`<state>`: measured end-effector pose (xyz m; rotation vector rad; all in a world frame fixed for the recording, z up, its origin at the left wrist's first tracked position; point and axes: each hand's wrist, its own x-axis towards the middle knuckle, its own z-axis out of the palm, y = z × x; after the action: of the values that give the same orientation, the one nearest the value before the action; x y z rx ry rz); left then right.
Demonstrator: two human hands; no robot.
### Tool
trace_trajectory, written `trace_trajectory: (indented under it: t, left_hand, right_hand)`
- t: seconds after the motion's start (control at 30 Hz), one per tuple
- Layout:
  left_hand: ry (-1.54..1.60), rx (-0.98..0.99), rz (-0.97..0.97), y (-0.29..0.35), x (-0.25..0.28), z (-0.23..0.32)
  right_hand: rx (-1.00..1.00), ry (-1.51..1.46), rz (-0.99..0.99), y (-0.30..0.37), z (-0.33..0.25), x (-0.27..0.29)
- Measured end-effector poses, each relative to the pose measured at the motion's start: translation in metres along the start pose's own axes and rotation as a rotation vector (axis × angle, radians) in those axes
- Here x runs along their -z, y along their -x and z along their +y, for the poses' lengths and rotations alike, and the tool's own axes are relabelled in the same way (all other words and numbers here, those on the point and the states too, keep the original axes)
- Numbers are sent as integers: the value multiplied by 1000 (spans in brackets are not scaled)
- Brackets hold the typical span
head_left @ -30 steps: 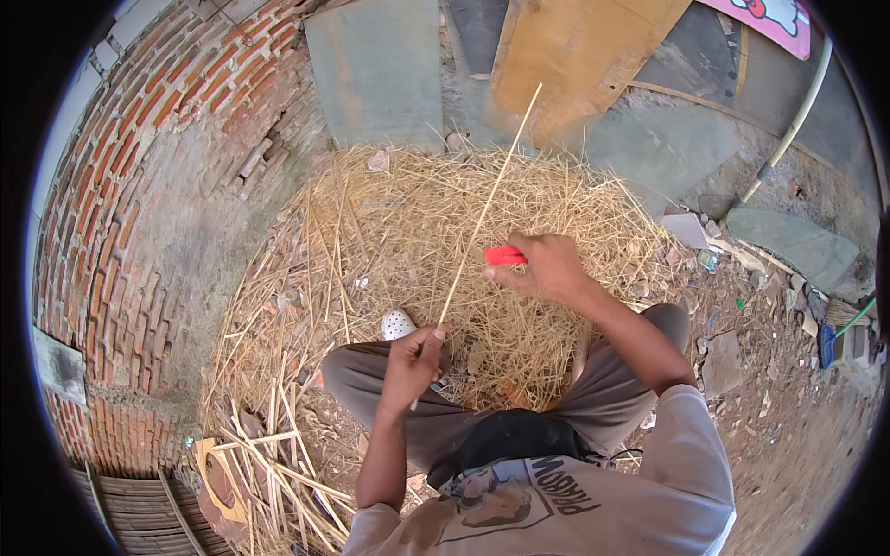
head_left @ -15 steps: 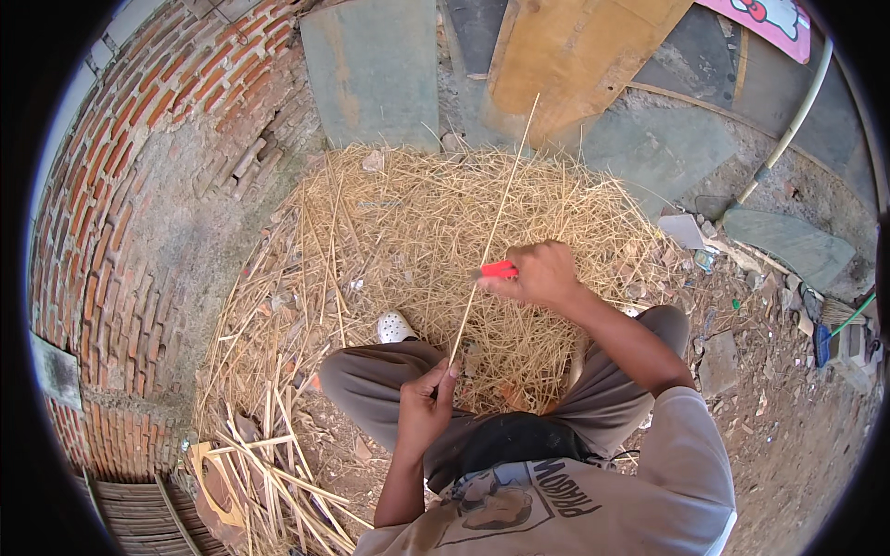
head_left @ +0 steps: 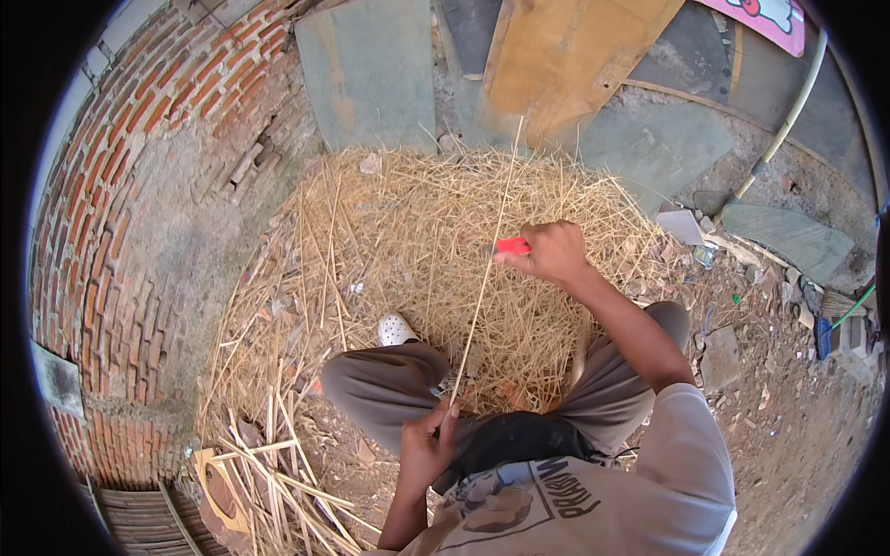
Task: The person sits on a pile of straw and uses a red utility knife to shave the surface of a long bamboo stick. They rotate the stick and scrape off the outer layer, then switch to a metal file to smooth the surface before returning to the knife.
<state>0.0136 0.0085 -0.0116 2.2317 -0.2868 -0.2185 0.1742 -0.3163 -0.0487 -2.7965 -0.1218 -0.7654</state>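
Left hand pinches the stick's near end; right hand clamps a red knife against it, which could slip toward the knee.

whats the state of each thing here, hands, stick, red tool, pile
left hand: closed on the near end of the thin stick
right hand: gripping the red-handled tool, held against the stick
thin stick: straight, held slanting over the pile
red-handled tool: in hand, blade hidden
straw-like pile: loose, heaped on the ground
white shoe: on the foot, at the pile
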Motion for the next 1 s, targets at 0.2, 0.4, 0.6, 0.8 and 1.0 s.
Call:
trace_trajectory:
  t: [0.2, 0.4, 0.6, 0.8, 1.0]
  left_hand:
    - [65, -8, -29, 45, 12, -10]
    - [10, 60, -178, 84, 51, -38]
    - [457, 318, -100, 105, 52, -66]
    - [881, 321, -55, 18, -5, -40]
    - [1361, 445, -190, -36, -20, 26]
  right_hand:
    - [-154, 110, 115, -15, 55, 0]
    - [-556, 99, 87, -22, 116, 6]
    - [-680, -96, -158, -23, 91, 11]
    - [199, -320, -138, 28, -48, -15]
    - [316, -387, -150, 51, -87, 1]
